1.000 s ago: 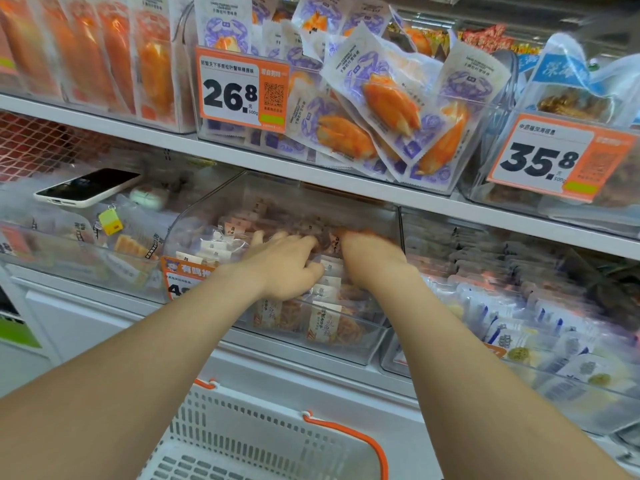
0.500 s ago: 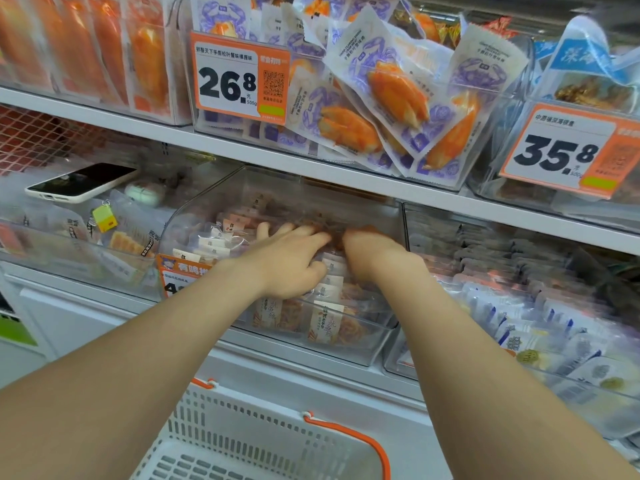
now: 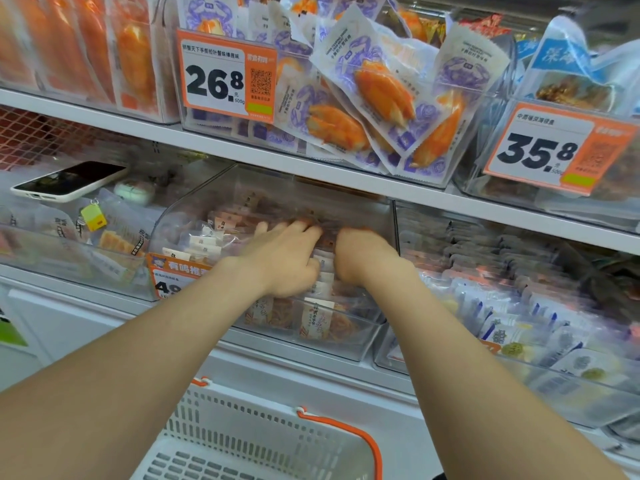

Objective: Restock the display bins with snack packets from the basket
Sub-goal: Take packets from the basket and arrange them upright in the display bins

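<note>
Both hands reach into the middle clear bin [image 3: 188, 216] on the lower shelf, which is packed with rows of small snack packets [image 3: 204, 242]. The left hand [image 3: 284, 261] lies on top of the packets, fingers fairly straight and spread forward, holding nothing that shows. The right hand [image 3: 363, 254] sits just beside it, nearly touching, with its fingers curled down among the packets. Their tips are hidden and blurred, so I cannot tell whether it grips one. The white basket [image 3: 242, 431] with its orange handle sits below the shelf, between the forearms. A phone [image 3: 69, 180] lies on the packets in the bin to the left. Above, a tag [image 3: 225, 76] reads 26.8.
</note>
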A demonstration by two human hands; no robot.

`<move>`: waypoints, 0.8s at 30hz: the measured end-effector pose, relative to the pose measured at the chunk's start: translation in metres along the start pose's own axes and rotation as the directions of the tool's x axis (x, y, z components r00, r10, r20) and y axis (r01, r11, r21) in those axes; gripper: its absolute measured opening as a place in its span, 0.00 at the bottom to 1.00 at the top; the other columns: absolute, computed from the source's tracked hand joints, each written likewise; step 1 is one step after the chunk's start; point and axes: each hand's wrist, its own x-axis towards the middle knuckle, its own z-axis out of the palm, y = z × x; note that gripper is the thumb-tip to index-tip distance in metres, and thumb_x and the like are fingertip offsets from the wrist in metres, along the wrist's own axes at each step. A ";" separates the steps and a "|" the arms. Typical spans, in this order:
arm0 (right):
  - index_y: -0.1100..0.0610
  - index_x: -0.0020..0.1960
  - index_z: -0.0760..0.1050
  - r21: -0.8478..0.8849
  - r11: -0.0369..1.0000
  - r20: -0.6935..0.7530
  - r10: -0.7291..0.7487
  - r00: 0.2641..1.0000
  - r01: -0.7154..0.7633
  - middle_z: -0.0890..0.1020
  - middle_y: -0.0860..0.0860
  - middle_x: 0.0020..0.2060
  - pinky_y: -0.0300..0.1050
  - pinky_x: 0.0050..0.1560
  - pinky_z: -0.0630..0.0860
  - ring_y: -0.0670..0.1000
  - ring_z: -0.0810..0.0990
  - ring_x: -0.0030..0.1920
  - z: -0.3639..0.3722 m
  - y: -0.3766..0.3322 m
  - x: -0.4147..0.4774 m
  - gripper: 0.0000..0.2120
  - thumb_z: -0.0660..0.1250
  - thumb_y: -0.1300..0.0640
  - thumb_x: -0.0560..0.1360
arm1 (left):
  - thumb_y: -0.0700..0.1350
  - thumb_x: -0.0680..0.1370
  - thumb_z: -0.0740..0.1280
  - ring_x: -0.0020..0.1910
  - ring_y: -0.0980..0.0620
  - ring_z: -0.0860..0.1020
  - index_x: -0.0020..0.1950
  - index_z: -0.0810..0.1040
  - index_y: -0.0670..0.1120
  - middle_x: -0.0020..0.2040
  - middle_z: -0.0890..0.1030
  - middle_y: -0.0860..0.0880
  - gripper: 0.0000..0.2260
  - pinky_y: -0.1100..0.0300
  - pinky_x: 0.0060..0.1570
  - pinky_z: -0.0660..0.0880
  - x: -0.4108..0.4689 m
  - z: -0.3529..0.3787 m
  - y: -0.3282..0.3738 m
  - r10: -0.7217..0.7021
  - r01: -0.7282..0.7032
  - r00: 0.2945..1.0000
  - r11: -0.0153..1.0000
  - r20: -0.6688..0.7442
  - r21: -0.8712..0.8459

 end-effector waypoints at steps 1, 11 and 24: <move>0.60 0.66 0.75 0.016 1.000 -0.026 0.011 1.000 -0.011 0.80 0.59 0.62 0.53 0.56 0.77 0.61 0.80 0.61 0.001 -0.003 -0.004 0.15 0.64 0.64 0.79 | 0.51 0.81 0.56 0.75 0.42 0.68 0.81 0.60 0.51 0.80 0.66 0.46 0.27 0.40 0.71 0.62 -0.001 0.001 0.000 0.023 -0.024 1.000 1.000 -0.008 -0.020; 0.60 0.68 0.73 -0.042 0.999 -0.111 0.014 0.994 -0.019 0.76 0.61 0.67 0.63 0.74 0.59 0.67 0.71 0.69 0.042 -0.007 -0.009 0.21 0.49 0.55 0.83 | 0.57 0.86 0.43 0.76 0.51 0.68 0.75 0.67 0.59 0.79 0.69 0.57 0.22 0.41 0.75 0.60 0.002 0.003 -0.006 0.077 -0.076 0.986 0.997 0.147 -0.011; 0.61 0.66 0.74 0.408 0.888 -0.410 -0.030 0.911 0.213 0.80 0.61 0.57 0.49 0.55 0.72 0.63 0.77 0.59 0.013 0.005 -0.047 0.16 0.59 0.64 0.80 | 0.54 0.84 0.53 0.52 0.40 0.80 0.52 0.75 0.51 0.53 0.82 0.46 0.13 0.45 0.53 0.76 -0.015 0.004 0.013 -0.030 -0.019 0.954 0.987 -0.297 -0.161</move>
